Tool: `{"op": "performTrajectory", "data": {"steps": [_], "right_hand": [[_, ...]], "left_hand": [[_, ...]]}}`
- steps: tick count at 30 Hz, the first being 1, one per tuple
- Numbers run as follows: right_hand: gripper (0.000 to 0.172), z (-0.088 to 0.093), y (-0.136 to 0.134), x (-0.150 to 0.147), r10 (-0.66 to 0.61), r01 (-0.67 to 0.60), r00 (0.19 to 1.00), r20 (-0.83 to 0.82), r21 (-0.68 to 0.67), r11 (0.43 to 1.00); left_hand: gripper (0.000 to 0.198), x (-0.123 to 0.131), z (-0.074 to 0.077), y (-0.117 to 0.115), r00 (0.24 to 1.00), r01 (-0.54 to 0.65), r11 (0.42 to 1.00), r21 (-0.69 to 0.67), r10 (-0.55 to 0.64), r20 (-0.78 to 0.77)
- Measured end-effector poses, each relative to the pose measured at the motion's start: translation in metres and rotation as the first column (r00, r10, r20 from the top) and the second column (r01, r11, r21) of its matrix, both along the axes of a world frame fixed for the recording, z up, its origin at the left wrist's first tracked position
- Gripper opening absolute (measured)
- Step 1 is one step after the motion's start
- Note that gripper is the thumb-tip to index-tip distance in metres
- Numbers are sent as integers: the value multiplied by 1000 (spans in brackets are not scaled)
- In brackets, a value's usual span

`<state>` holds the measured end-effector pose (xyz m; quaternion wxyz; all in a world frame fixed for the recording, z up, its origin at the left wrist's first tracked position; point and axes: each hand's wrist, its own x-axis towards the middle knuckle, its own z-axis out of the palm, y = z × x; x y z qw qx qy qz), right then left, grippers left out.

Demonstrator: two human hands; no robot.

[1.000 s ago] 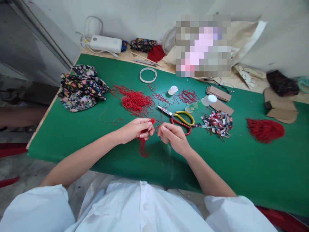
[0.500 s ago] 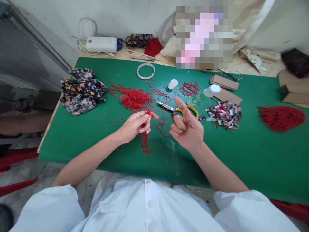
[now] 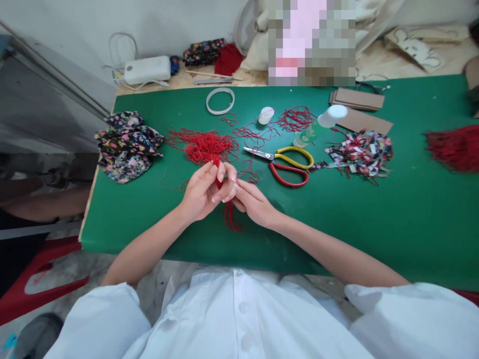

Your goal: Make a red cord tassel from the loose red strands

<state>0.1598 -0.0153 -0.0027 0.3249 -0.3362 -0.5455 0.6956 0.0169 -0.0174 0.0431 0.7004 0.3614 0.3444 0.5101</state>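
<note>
My left hand [image 3: 204,192] pinches the top of a small red thread tassel [image 3: 230,217], whose strands hang down over the green table [image 3: 374,219]. My right hand [image 3: 253,203] meets it from the right, fingers closed on the tassel's neck. A heap of loose red thread [image 3: 205,145] lies just beyond my hands. Scissors with one yellow and one red handle [image 3: 288,163] rest to the right of the heap.
Floral fabric [image 3: 127,144] is piled at the table's left edge. A white ring [image 3: 220,100], a small white spool [image 3: 266,115], a clear bottle [image 3: 318,127], cardboard pieces [image 3: 357,98], patterned scraps [image 3: 361,152] and a red tassel bundle [image 3: 454,147] lie further back and right.
My right hand, raised with a finger pointing up half a second ago, has come back down to the tassel. The view has tilted so the table sits higher in frame.
</note>
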Motion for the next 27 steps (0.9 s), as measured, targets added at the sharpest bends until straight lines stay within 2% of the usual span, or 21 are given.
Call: {"op": "performTrajectory", "data": {"steps": [3,6,12,15,17,20,23,27], "right_hand": [[52,6,-2,1,44,-44,998,-38,-7,999],[51,12,-1,6,37,-37,999,-35,-15,999],[54,19,6,16,-45,44,998,-46,-26,999],[56,24,13,23,-115,109,990,-84,-71,991],[58,29,18,28,-164,152,980,-111,-110,982],[61,36,22,38,-199,177,970,-137,-157,972],[58,43,22,45,-157,109,967,-203,-231,967],[56,49,20,50,-2,-87,962,-274,-311,946]], "left_hand": [[34,-1,3,0,999,11,1000,23,-12,42],[36,-3,6,1,1000,-14,1000,6,14,11],[38,-6,6,5,999,-43,999,31,43,0],[41,-7,5,8,996,-46,999,14,47,-76],[43,-7,2,9,993,1,1000,11,0,-116],[41,-8,-7,9,976,177,983,37,-171,-134],[36,-9,-17,8,949,247,957,154,-207,-237],[45,-10,-25,11,897,302,924,234,-192,-398]]}}
